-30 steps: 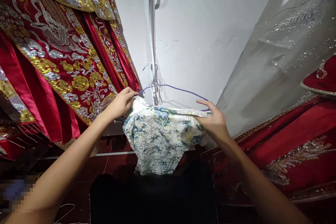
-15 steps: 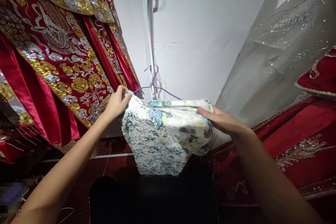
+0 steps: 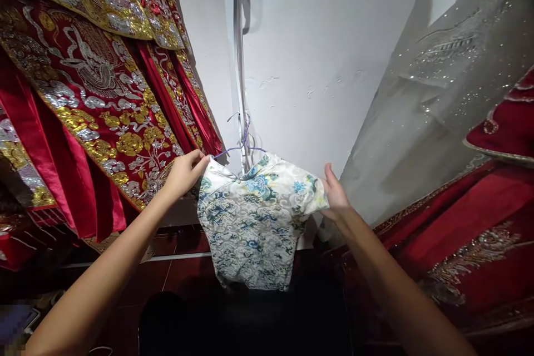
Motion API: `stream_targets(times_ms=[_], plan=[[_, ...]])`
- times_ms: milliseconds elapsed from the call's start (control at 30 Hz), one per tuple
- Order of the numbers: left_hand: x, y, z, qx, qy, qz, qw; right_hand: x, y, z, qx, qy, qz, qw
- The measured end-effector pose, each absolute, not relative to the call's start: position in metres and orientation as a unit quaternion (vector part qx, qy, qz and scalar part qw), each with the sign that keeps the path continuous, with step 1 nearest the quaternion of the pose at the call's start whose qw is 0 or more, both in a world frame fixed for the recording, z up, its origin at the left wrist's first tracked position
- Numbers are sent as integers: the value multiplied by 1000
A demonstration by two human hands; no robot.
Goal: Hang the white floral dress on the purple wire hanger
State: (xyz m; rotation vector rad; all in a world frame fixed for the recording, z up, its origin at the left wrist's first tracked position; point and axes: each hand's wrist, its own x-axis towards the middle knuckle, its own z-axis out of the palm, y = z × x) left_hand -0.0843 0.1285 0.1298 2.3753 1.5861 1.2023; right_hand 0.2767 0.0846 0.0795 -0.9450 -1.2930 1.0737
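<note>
A short-sleeved white top with blue, green and yellow flowers (image 3: 250, 228) hangs on a thin purple hanger (image 3: 246, 144). The hanger's hook is up by a white upright pole. At the top's left shoulder, my left hand (image 3: 186, 175) pinches the cloth between thumb and fingers, close to the hanger's arm. My right hand (image 3: 337, 194) is at the end of the right sleeve, its thumb raised and apart from the cloth. Its other fingers are hidden behind or inside the sleeve.
Red garments with gold and silver embroidery (image 3: 129, 117) hang on the left. To the right are a sheer sparkling white cloth (image 3: 417, 111) and red beaded garments (image 3: 479, 217). A white pole (image 3: 240, 28) stands against the white wall (image 3: 308, 28). Dark red tiles (image 3: 187, 272) lie below.
The right side of the top, folded over and held in my right hand before, now lies spread out over the hanger. My right thumb has come off the cloth. My left hand keeps its pinch.
</note>
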Motion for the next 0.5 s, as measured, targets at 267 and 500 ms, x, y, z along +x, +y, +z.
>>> stream_targets(times_ms=[267,500], plan=[[-54,105,145,725,436,532,-29,291,76,97,-396,-448,374,709],[-12,67,148,615,347,476,524,248,-9,85,-396,-691,297,527]])
